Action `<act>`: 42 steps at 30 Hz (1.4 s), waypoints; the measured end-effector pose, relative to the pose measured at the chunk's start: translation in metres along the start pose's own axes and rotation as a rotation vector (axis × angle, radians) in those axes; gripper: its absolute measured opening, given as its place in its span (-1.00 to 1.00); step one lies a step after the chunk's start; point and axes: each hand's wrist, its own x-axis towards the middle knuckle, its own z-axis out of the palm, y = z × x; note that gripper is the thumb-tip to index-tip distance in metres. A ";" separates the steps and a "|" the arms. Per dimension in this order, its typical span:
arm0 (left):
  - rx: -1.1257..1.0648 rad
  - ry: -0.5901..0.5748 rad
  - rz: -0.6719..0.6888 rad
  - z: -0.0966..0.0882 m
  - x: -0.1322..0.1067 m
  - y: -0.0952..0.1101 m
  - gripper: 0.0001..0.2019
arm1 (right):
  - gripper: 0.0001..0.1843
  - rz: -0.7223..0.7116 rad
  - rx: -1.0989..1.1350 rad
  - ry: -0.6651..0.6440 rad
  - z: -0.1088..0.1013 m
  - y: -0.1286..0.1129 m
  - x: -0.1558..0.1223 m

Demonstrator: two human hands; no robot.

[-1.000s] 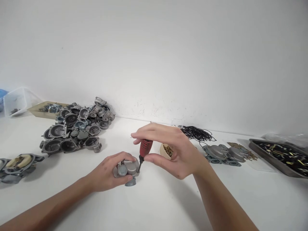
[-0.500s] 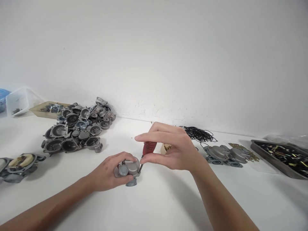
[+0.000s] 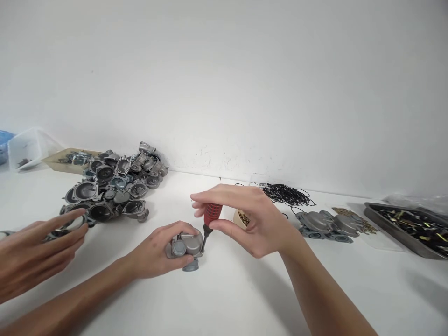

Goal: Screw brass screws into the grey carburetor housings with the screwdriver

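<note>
My left hand [image 3: 159,252] grips a small grey metal carburetor [image 3: 192,243] against the white table, thumb and fingers on either side of its round bowl. A screwdriver [image 3: 213,214] with a red handle stands tilted, its tip at the right corner of the carburetor. My right hand [image 3: 250,217] is round the screwdriver's handle, thumb on the near side and fingers on the far side. The tip's exact seat on the corner is too small to make out.
Another person's hand [image 3: 42,252] is over a carburetor at the left. Carburetor bodies [image 3: 101,212] are heaped behind. At right are a cup of brass parts [image 3: 241,217], black rings [image 3: 289,194], finished-looking carburetors [image 3: 317,223], brass pieces [image 3: 367,226] and a dark tray [image 3: 395,233].
The other person's hand has come in at the left, over the carburetor there. My right hand's grip on the screwdriver has shifted, thumb and fingers wider apart. My left hand stays put.
</note>
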 end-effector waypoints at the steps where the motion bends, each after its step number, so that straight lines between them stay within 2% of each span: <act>1: 0.001 0.001 0.003 0.000 0.000 -0.001 -0.74 | -0.65 0.000 -0.009 0.011 0.000 0.000 0.000; 4: 0.013 0.005 0.012 0.001 0.000 -0.004 -0.68 | -0.73 0.000 -0.139 0.100 -0.001 0.000 -0.001; 7: 0.030 0.006 0.011 0.001 0.000 -0.006 -0.67 | -0.68 0.002 -0.206 0.068 0.000 0.002 -0.001; 9: 0.034 0.001 0.002 0.001 -0.001 -0.006 -0.65 | -0.64 0.006 -0.189 0.036 0.001 0.004 -0.002; 15: 0.040 -0.009 -0.013 0.000 -0.001 -0.006 -0.65 | -0.55 -0.011 -0.121 0.127 0.000 0.004 -0.001; 26: 0.055 -0.006 0.008 -0.001 -0.001 -0.005 -0.65 | -0.55 0.020 -0.084 0.072 0.002 0.006 0.000; 34: 0.069 -0.012 0.006 -0.001 -0.001 -0.007 -0.66 | -0.52 -0.022 -0.064 0.129 0.001 0.004 0.001; 42: 0.046 -0.018 0.000 -0.002 0.000 -0.006 -0.67 | -0.54 0.006 -0.006 0.077 -0.001 0.003 -0.001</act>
